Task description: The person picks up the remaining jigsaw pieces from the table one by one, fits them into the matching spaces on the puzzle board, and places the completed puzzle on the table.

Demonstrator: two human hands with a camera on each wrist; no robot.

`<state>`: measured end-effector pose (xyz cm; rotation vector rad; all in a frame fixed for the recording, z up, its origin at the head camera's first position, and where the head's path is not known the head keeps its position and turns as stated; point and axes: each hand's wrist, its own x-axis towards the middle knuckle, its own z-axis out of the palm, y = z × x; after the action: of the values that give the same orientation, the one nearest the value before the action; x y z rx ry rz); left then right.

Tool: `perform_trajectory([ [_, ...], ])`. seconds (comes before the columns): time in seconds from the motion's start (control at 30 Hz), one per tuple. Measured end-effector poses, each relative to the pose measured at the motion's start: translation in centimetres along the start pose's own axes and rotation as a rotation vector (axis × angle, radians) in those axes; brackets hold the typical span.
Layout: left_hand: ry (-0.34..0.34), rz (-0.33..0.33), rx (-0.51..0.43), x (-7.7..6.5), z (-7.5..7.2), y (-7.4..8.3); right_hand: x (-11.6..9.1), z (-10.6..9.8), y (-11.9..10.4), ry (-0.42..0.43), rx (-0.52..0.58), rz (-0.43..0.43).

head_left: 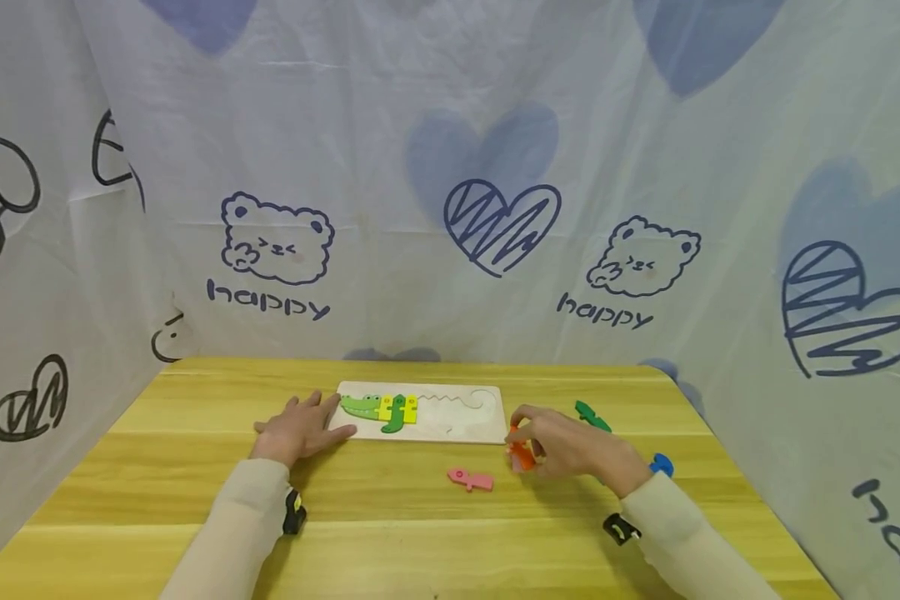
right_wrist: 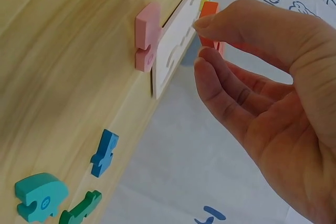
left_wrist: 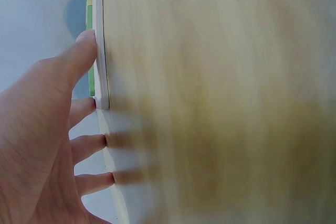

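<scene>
A pale wooden puzzle board (head_left: 461,423) lies on the table, with a green crocodile head (head_left: 360,407) and yellow and green body pieces (head_left: 399,412) set in its left part. My left hand (head_left: 296,431) rests at the board's left end, fingers spread and thumb along the near edge; the left wrist view shows the thumb (left_wrist: 81,59) touching the board's side. Beyond the board's right end, my right hand (head_left: 570,446) pinches an orange puzzle piece (head_left: 523,456) between thumb and fingertips. In the right wrist view the orange piece (right_wrist: 208,11) is partly covered by the fingers.
A pink piece (head_left: 471,480) lies on the table in front of the board. Right of the right hand are a green piece (head_left: 592,415) and a blue piece (head_left: 662,464). The right wrist view also shows a teal rounded piece (right_wrist: 42,195). A printed white cloth (head_left: 390,275) hangs behind.
</scene>
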<state>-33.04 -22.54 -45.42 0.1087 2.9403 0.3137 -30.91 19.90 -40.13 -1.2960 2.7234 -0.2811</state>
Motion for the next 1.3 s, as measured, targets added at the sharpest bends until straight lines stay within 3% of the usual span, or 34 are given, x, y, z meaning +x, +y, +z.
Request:
perform_trajectory([
  [0.23, 0.001, -0.009, -0.004, -0.1, 0.3, -0.2, 1.0, 0.1, -0.3, 0.018, -0.02, -0.02],
  [0.8, 0.008, -0.001, -0.012, 0.1, 0.3, -0.1, 4.2, -0.8, -1.2, -0.028, 0.035, 0.105],
  [1.07, 0.007, -0.001, -0.016, 0.0, 0.2, 0.1, 5.6, -0.7, -0.8, 0.034, 0.007, 0.016],
  [1.3, 0.008, -0.007, -0.011, 0.1, 0.2, 0.1, 7.3, -0.7, -0.6, 0.064, -0.049, 0.01],
])
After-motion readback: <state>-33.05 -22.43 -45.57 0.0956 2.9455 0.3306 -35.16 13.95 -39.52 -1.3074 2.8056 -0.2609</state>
